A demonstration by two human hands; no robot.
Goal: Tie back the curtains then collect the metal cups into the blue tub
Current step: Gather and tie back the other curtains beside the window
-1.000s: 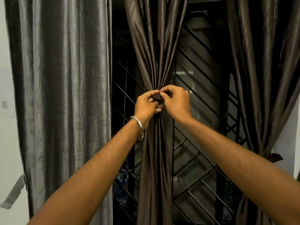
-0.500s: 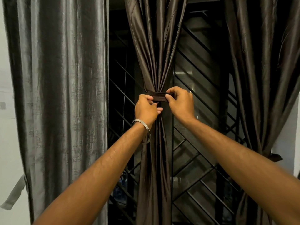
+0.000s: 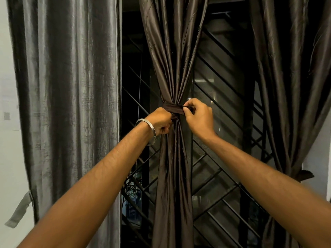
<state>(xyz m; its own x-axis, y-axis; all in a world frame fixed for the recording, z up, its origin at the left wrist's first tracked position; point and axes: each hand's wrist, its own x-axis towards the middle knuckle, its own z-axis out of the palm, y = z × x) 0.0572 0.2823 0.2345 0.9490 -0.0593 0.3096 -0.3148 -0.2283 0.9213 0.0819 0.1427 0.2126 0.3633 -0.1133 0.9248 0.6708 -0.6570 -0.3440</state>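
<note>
Item: middle curtain [image 3: 172, 72], dark brown, glossy, hanging at the centre of the view before a window with a slanted metal grille [image 3: 222, 178]. It is gathered into a narrow waist at mid-height and flares out above and below it.

Fastening: a tie-back band [image 3: 173, 109] of matching brown cloth, wrapped round the waist and lying flat across the front folds.

Right hand [image 3: 200, 119]: just right of the waist, fingers [image 3: 188, 110] curled, pinching the right end of the band.

Left hand [image 3: 162, 121]: at the left of the waist, just below the band, fingers curled in a fist against the gathered cloth. Whether it pinches the band's other end or only the folds cannot be told. A metal bangle [image 3: 148, 127] sits on the wrist.

Step in hand, by judgement: fastening the middle curtain's band. The next move likely calls for drawing the ends snug and securing them, without the folds slipping out.

Adjacent: right curtain [image 3: 293, 86], same brown, already cinched low at its tie [image 3: 306, 175]. Left curtain [image 3: 68, 104], grey, hangs loose, its grey strap [image 3: 19, 212] dangling free; probably the next to tie.

Metal cups and blue tub: not in view.
</note>
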